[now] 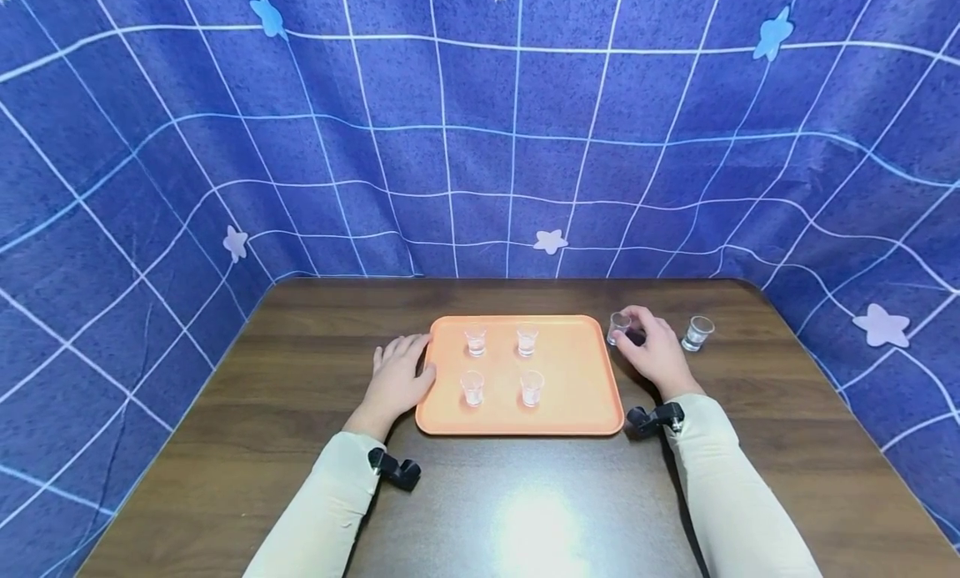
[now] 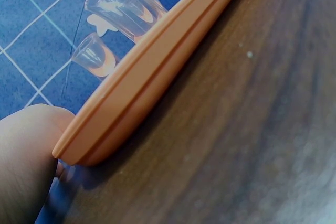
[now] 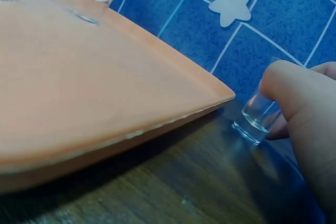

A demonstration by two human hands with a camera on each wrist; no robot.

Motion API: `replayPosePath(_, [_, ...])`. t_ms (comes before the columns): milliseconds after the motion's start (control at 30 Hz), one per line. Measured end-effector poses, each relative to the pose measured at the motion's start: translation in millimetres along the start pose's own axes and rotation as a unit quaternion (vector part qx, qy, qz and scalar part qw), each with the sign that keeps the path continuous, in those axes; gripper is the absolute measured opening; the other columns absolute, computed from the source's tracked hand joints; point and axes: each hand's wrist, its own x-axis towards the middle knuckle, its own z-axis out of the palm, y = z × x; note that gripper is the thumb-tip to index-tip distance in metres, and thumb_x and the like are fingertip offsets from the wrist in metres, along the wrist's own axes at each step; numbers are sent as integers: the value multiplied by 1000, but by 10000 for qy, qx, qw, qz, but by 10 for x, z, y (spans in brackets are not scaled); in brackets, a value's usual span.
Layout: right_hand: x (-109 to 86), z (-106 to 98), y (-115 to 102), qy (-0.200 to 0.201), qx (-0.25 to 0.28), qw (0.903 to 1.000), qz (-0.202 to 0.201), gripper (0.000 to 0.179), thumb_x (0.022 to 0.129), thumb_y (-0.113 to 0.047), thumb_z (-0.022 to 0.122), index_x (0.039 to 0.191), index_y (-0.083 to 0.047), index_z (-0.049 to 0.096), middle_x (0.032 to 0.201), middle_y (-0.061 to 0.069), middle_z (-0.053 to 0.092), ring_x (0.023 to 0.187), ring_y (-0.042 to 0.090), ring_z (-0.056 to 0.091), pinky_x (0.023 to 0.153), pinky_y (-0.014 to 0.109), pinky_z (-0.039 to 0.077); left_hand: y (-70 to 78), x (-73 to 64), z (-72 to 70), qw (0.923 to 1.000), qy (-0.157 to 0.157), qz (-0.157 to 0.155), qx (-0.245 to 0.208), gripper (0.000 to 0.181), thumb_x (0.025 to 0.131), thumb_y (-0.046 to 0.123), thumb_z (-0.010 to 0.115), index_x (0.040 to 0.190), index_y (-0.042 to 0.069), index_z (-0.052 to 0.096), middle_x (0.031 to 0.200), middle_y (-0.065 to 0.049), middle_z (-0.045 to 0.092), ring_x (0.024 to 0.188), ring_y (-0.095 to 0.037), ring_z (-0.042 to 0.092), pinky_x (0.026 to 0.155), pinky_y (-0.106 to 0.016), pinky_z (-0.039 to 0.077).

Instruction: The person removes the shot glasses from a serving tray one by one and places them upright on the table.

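Note:
An orange tray (image 1: 577,378) lies on the table with several small clear shot glasses (image 1: 532,388) standing on it in two rows. My left hand (image 1: 397,374) rests at the tray's left edge, relaxed, its thumb touching the rim (image 2: 79,137). Off the tray's far right corner, my right hand (image 1: 656,354) pinches a shot glass (image 1: 617,326) between thumb and fingers. In the right wrist view this glass (image 3: 254,119) is slightly tilted, its thick base close over the wood. The thumb covers part of its upper wall.
Another clear shot glass (image 1: 697,333) stands on the table to the right of my right hand. The brown wooden table (image 1: 300,444) ends at the back against a blue curtain (image 1: 480,161) with white lines and stars.

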Motion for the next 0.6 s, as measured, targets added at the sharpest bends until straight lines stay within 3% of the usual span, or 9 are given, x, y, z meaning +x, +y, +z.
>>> replayPosePath(333, [8, -53, -24, -104, 131, 9998, 109, 43, 89, -25, 71, 126, -8, 58, 105, 18, 72, 104, 41, 59, 94, 57, 43, 9, 23, -5, 10000, -11, 14, -12, 57, 97, 34, 53, 150, 14, 48, 151, -14, 48, 143, -40, 34, 113, -72, 11])
replayPosePath(467, [9, -73, -65, -24, 649, 9975, 281, 48, 92, -24, 69, 133, -5, 53, 116, 20, 69, 114, 42, 57, 101, 56, 38, 11, 14, -11, 10000, -9, 13, -24, 56, 98, 34, 53, 150, 14, 48, 151, -14, 48, 143, -40, 34, 113, -71, 11])
replayPosePath(600, [21, -94, -120, 141, 1039, 9944, 167, 50, 93, -20, 70, 136, -4, 51, 123, 19, 67, 121, 40, 55, 104, 55, 35, 5, 4, -6, 10000, -15, -6, -15, 56, 98, 33, 54, 150, 13, 49, 150, -14, 48, 143, -40, 35, 113, -71, 12])
